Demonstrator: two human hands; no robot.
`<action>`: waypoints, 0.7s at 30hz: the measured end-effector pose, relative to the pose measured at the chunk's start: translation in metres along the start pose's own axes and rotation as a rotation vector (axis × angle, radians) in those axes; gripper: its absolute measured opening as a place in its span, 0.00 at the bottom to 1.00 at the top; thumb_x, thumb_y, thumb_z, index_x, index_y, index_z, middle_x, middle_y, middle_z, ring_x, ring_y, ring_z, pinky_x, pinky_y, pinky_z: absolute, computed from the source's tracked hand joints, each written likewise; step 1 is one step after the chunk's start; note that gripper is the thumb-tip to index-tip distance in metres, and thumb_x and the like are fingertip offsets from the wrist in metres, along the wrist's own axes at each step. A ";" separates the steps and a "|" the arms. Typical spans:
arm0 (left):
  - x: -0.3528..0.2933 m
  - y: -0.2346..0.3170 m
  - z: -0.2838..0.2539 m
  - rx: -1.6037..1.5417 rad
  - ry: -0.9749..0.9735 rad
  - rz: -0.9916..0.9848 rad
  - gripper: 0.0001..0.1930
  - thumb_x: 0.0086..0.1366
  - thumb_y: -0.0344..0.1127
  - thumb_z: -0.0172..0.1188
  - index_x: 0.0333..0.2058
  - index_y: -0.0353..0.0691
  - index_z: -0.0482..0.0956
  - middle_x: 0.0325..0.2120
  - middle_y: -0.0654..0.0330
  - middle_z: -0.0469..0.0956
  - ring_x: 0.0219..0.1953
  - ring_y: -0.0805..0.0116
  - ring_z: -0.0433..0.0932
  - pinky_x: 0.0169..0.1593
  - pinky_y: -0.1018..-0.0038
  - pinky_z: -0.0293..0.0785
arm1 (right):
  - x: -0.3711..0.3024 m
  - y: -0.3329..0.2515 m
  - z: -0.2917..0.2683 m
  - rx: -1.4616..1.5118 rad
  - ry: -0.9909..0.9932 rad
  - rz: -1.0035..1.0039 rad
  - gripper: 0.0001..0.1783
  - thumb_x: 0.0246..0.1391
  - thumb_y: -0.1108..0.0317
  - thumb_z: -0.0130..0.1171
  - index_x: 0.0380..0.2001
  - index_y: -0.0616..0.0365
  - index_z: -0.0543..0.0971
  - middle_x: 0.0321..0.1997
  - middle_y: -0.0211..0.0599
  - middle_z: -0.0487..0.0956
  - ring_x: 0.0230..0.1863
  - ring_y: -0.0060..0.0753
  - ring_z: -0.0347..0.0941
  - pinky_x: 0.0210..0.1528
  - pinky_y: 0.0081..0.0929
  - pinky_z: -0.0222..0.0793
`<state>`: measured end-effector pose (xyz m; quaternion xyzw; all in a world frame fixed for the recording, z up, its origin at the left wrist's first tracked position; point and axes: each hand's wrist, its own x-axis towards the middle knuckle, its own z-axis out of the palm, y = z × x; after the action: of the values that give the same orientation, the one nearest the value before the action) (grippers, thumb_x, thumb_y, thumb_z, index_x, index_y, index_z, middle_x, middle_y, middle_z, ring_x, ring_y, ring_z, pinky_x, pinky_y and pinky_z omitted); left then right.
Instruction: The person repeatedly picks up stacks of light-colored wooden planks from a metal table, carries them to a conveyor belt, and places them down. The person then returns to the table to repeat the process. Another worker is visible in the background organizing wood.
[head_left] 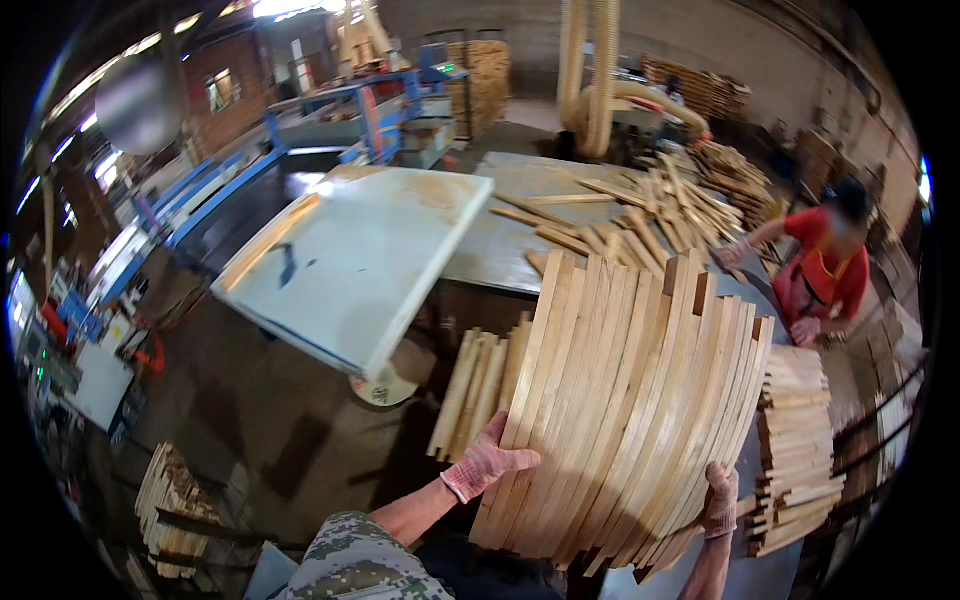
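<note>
A wide row of pale wooden strips (610, 400), packed side by side, lies between my two gloved hands. My left hand (490, 462) presses on the row's left edge, thumb over the top and the other fingers partly out of sight. On the opposite edge, my right hand (720, 498) grips the outer strips, its fingers bent. Together the hands squeeze the row from both sides. The strips' ends are uneven, and a few stick out at the near and far sides. Whatever supports the row from below is mostly hidden.
Loose wood pieces (660, 215) lie heaped on the grey table (490, 245) ahead. A co-worker in red (825, 265) stands at the right, near a strip stack (800, 450). A large white panel (370, 260) is left of centre, with more strips (480, 385) beside my row.
</note>
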<state>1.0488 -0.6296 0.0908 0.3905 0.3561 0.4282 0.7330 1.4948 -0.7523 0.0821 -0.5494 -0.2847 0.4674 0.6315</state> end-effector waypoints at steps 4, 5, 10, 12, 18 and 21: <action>-0.025 0.058 -0.144 -0.040 0.161 0.002 0.44 0.56 0.27 0.81 0.70 0.44 0.70 0.58 0.64 0.80 0.57 0.69 0.80 0.60 0.64 0.82 | 0.025 0.032 0.171 -0.066 -0.132 0.019 0.44 0.50 0.46 0.80 0.60 0.67 0.77 0.51 0.33 0.82 0.51 0.31 0.79 0.55 0.35 0.76; -0.038 0.072 -0.181 -0.045 0.212 0.018 0.44 0.56 0.26 0.81 0.70 0.44 0.71 0.58 0.63 0.80 0.57 0.68 0.80 0.60 0.64 0.82 | 0.045 0.056 0.206 -0.093 -0.171 0.036 0.43 0.50 0.46 0.80 0.60 0.66 0.78 0.51 0.32 0.82 0.52 0.30 0.79 0.55 0.34 0.76; -0.107 0.111 -0.332 -0.062 0.460 0.048 0.41 0.58 0.30 0.79 0.70 0.41 0.71 0.60 0.60 0.80 0.59 0.65 0.80 0.64 0.65 0.79 | 0.063 0.088 0.411 -0.245 -0.496 0.234 0.25 0.55 0.60 0.73 0.52 0.63 0.81 0.39 0.27 0.83 0.39 0.21 0.78 0.43 0.24 0.75; -0.114 0.124 -0.374 -0.043 0.460 0.076 0.40 0.61 0.33 0.77 0.70 0.38 0.69 0.59 0.57 0.80 0.59 0.61 0.81 0.63 0.61 0.81 | 0.076 0.108 0.453 -0.211 -0.566 0.290 0.25 0.55 0.62 0.72 0.52 0.65 0.81 0.37 0.33 0.84 0.38 0.27 0.82 0.41 0.27 0.78; -0.124 0.159 -0.494 -0.145 0.544 -0.101 0.40 0.61 0.37 0.79 0.67 0.31 0.69 0.55 0.51 0.81 0.54 0.58 0.84 0.56 0.59 0.84 | 0.081 0.154 0.579 -0.316 -0.580 0.437 0.14 0.59 0.71 0.68 0.45 0.70 0.82 0.36 0.38 0.85 0.34 0.32 0.83 0.39 0.30 0.79; -0.084 0.179 -0.534 0.078 0.562 -0.117 0.43 0.61 0.42 0.81 0.67 0.29 0.68 0.58 0.49 0.81 0.58 0.56 0.81 0.62 0.60 0.79 | 0.101 0.172 0.595 -0.227 -0.561 0.439 0.10 0.61 0.74 0.65 0.43 0.69 0.83 0.37 0.39 0.86 0.37 0.34 0.83 0.44 0.31 0.79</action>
<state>0.4975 -0.5040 0.0278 0.2633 0.5831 0.4627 0.6136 0.9685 -0.4134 0.0405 -0.5144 -0.3719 0.6896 0.3486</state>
